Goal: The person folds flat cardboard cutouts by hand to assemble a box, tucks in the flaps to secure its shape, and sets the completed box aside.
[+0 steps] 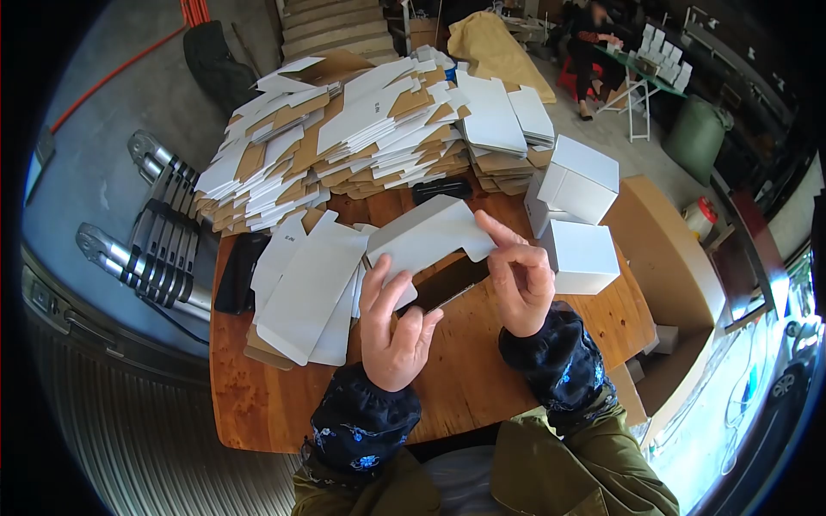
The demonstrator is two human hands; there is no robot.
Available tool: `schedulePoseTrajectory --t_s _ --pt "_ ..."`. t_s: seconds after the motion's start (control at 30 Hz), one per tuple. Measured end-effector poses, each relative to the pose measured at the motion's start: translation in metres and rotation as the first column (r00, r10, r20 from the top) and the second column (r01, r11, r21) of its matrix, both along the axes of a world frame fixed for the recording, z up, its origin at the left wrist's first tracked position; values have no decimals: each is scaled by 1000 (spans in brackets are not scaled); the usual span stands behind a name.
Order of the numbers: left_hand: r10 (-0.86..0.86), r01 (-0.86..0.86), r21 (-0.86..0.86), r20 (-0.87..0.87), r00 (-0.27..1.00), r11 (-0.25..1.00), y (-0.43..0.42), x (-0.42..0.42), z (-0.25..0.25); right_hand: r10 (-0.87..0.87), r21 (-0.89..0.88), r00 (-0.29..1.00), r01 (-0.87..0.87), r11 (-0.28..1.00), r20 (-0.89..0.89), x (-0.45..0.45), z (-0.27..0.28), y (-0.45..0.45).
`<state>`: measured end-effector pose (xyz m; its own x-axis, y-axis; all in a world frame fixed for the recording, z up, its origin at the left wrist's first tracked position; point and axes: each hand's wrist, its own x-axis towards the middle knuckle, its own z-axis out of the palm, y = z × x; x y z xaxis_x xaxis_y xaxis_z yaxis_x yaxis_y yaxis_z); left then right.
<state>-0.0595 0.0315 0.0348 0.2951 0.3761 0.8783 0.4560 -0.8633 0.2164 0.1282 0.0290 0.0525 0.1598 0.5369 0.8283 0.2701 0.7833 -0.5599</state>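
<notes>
A half-folded white cardboard box (pixel 430 234) is between my two hands over the wooden table, its brown inside showing at the gap facing me. My left hand (pixel 391 331) grips its left end, with fingers bent against the panel and edge. At the right end, my right hand (pixel 522 279) is curled, index finger stretched along the side flap. Flat white box blanks (pixel 314 284) lie just left of my left hand. Finished white boxes (pixel 582 258) stand stacked close beyond my right hand.
A large heap of unfolded box blanks (pixel 344 129) covers the table's far side. Dark phone-like objects lie on the wooden table (pixel 284 404). A big open carton (pixel 667 267) stands at the right, a folded ladder (pixel 163 232) at the left. Another person (pixel 594 52) sits at a far table.
</notes>
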Motion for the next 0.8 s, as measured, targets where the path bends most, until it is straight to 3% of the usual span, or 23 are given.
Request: schedulePoseTrajectory --t_s 0.13,0.23,0.27,0.47,0.8 --pt "-51 51 5 15 999 999 -4 -1 6 55 104 994 -64 993 91 8 -4 6" --pt "-98 95 36 74 992 995 -4 -2 8 196 147 964 -223 964 179 13 1 9" --pt "-119 114 46 109 987 992 -4 -2 8 187 125 940 -230 965 286 17 -3 12" --pt "-167 166 50 13 986 985 -2 0 14 141 71 981 -152 986 134 14 -3 11" --pt "-158 169 115 -100 982 979 4 2 9 85 112 993 -94 989 87 9 0 9"
